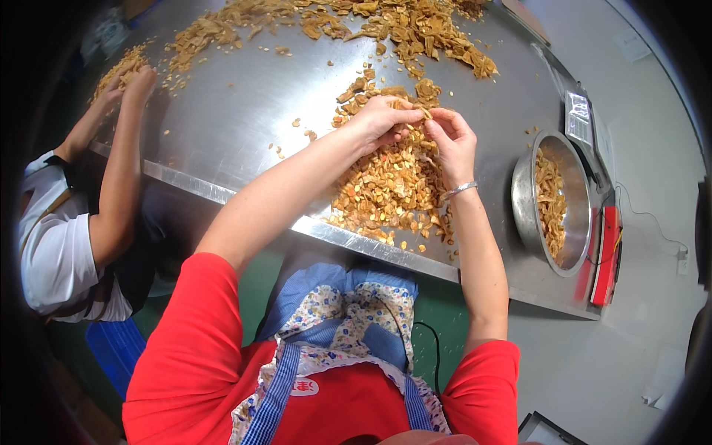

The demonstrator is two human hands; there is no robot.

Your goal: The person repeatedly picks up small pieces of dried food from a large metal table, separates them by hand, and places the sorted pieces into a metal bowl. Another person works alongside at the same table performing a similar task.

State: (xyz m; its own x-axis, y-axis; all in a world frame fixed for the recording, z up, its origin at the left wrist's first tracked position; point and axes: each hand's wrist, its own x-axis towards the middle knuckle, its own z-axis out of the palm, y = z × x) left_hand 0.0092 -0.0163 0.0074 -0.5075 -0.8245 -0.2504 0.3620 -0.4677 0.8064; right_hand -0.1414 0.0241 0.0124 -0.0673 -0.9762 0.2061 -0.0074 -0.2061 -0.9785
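Note:
My left hand and my right hand meet over a heap of dried, yellow-brown plant pieces on a stainless-steel table. Between my fingertips is one small dried piece, pinched from both sides. The heap spreads beneath and in front of both hands, down to the table's near edge. Paler, seed-like bits are mixed into it. A silver bracelet circles my right wrist. My curled fingers partly hide the left palm.
At right stands a steel bowl holding dried strips, near a device with a keypad and a red box. Larger dried pieces lie across the table's far side. Another person's hands handle a pile at left.

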